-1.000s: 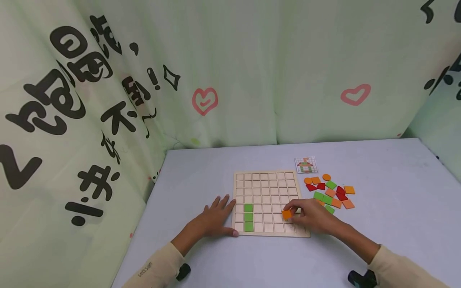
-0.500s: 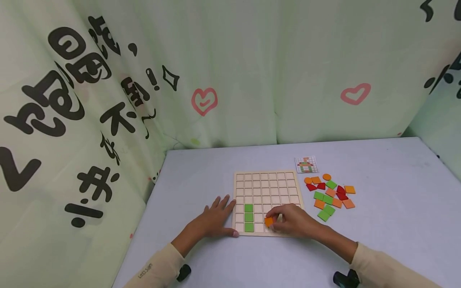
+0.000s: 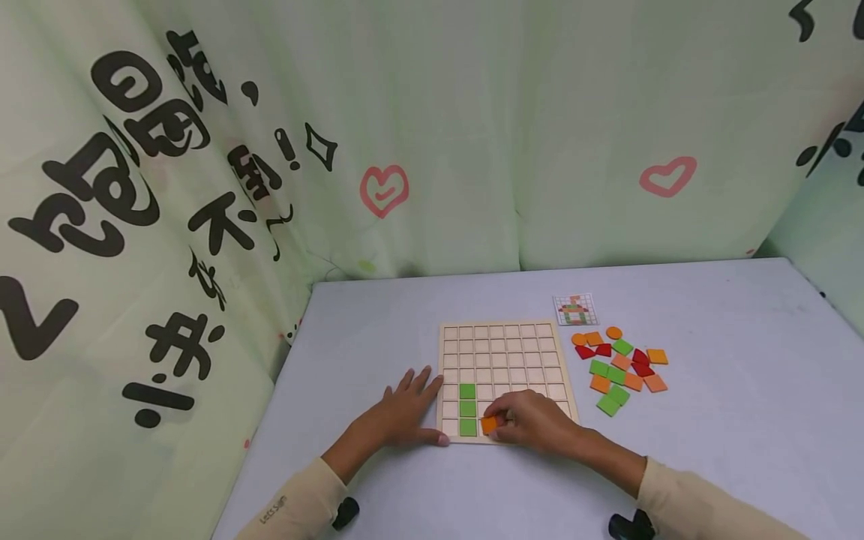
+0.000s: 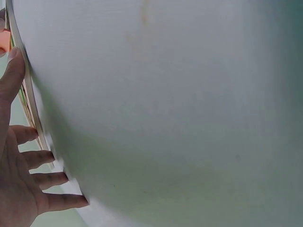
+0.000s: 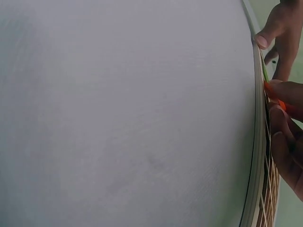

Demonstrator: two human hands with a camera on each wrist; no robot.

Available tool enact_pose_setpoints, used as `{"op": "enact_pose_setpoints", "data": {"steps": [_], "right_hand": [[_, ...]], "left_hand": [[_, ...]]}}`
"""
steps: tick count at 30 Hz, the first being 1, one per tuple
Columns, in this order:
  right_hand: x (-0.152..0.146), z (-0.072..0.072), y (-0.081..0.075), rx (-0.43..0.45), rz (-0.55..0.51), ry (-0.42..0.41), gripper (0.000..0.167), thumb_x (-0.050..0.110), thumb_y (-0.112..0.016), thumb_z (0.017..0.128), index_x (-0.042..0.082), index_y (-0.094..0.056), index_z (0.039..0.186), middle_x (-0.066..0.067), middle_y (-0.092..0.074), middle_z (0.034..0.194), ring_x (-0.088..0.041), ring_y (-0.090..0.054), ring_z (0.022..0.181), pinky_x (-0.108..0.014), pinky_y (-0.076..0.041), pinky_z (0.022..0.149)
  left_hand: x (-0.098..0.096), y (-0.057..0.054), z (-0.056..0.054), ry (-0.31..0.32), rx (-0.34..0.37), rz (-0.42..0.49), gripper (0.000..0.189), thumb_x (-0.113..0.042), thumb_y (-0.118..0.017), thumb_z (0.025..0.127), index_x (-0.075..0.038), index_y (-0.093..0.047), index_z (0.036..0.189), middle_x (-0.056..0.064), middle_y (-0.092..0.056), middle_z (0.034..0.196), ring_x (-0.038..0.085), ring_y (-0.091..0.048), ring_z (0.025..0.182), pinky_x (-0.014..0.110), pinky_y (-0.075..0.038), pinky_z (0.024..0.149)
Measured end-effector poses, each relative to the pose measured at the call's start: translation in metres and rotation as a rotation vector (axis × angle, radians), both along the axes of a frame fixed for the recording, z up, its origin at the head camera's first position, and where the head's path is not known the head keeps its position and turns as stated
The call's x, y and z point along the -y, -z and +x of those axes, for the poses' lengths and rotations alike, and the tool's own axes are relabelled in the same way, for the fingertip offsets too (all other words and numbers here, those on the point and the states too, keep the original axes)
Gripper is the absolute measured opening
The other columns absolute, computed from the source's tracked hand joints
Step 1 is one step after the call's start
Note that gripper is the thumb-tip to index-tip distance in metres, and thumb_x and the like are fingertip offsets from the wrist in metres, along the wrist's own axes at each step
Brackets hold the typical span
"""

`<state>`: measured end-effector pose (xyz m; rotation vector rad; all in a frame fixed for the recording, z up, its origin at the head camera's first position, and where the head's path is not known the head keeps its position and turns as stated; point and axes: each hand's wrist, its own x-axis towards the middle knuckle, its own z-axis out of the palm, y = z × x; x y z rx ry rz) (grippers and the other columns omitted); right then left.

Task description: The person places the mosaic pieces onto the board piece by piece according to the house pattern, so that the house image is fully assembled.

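Note:
A wooden grid board (image 3: 499, 331) lies on the table, with three green square tiles (image 3: 467, 409) stacked in one column at its lower left. My right hand (image 3: 536, 424) pinches an orange square tile (image 3: 489, 426) over the bottom row, just right of the lowest green tile. In the right wrist view the same orange tile (image 5: 282, 104) shows between thumb and fingers. My left hand (image 3: 405, 412) rests with fingers spread at the board's left edge, its thumb at the lower left corner. The left wrist view shows those spread fingers (image 4: 52, 179) along the board's edge.
Right of the board lies a loose group of orange, green and red tiles (image 3: 616, 375), some square, some round. A small picture card (image 3: 575, 309) with a coloured grid pattern lies behind them. A printed curtain (image 3: 459, 150) hangs beyond the table's back edge.
My right hand has carried the orange tile leftward and toward me, from the board's right side to beside the lowest green tile. The left hand has stayed in place.

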<state>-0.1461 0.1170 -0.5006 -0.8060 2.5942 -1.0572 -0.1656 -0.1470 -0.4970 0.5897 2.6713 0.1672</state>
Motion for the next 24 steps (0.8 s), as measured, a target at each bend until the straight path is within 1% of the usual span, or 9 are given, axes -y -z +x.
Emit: {"op": "enact_pose_setpoints", "data": {"steps": [4, 12, 20, 24], "right_hand": [[0.004, 0.002, 0.001, -0.035, 0.019, 0.005, 0.024, 0.016, -0.082, 0.082, 0.009, -0.077, 0.105, 0.013, -0.064, 0.080, -0.003, -0.052, 0.073, -0.020, -0.044, 0.064], [0.010, 0.004, -0.001, -0.064, 0.066, 0.029, 0.024, 0.018, -0.084, 0.080, 0.010, -0.078, 0.103, 0.010, -0.069, 0.088, -0.003, -0.056, 0.077, -0.022, -0.048, 0.068], [0.011, 0.004, -0.003, -0.060, 0.078, 0.032, 0.022, 0.019, -0.084, 0.081, 0.011, -0.080, 0.101, 0.008, -0.069, 0.088, -0.004, -0.054, 0.075, -0.021, -0.042, 0.064], [0.012, 0.003, -0.003, -0.052, 0.077, 0.036, 0.021, 0.019, -0.083, 0.081, 0.011, -0.081, 0.101, 0.008, -0.068, 0.087, -0.003, -0.052, 0.073, -0.021, -0.041, 0.062]], "left_hand": [[0.000, 0.001, 0.001, -0.002, 0.006, 0.001, 0.105, -0.070, -0.071, 0.078, -0.021, -0.027, 0.160, 0.009, -0.022, 0.168, 0.039, -0.020, 0.154, 0.067, -0.033, 0.111], [0.000, 0.003, 0.001, 0.001, 0.005, 0.003, 0.105, -0.071, -0.070, 0.078, -0.021, -0.027, 0.160, 0.009, -0.021, 0.168, 0.039, -0.019, 0.154, 0.067, -0.032, 0.112], [0.001, 0.003, 0.000, 0.005, 0.006, 0.010, 0.105, -0.072, -0.069, 0.079, -0.021, -0.026, 0.160, 0.009, -0.021, 0.168, 0.039, -0.018, 0.154, 0.067, -0.032, 0.112], [0.002, 0.003, -0.001, 0.006, 0.005, 0.007, 0.105, -0.072, -0.068, 0.079, -0.021, -0.025, 0.161, 0.009, -0.020, 0.168, 0.038, -0.018, 0.154, 0.067, -0.032, 0.112]]}}
